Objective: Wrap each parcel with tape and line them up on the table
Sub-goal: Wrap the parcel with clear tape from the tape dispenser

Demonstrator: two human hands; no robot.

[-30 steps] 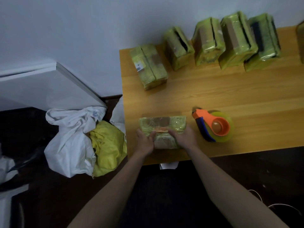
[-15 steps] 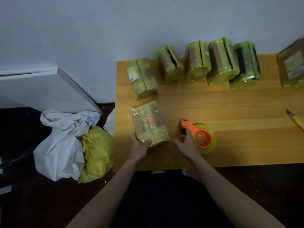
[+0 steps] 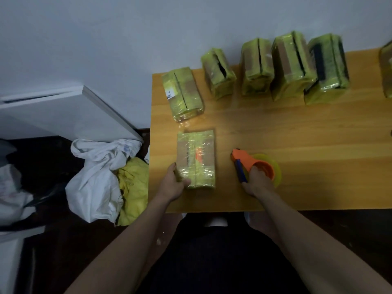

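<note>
A cardboard parcel (image 3: 197, 159) partly wrapped in yellow tape lies flat near the front left of the wooden table (image 3: 297, 132). My left hand (image 3: 172, 184) grips its near left corner, thumb on top. My right hand (image 3: 257, 181) holds the orange tape dispenser (image 3: 253, 165) with its yellow roll, to the right of the parcel. Along the back edge stands a row of several taped parcels (image 3: 292, 66), and one more taped parcel (image 3: 182, 93) lies flat at the back left.
Another parcel (image 3: 387, 68) is cut off at the right edge. White and yellow sacks (image 3: 101, 179) sit on the dark floor left of the table, under a white board (image 3: 63, 115) leaning on the wall. My legs are below the table's front edge.
The parcel has been turned lengthwise and slid a little away from the front edge by my left hand. My right hand left the parcel and took hold of the tape dispenser.
</note>
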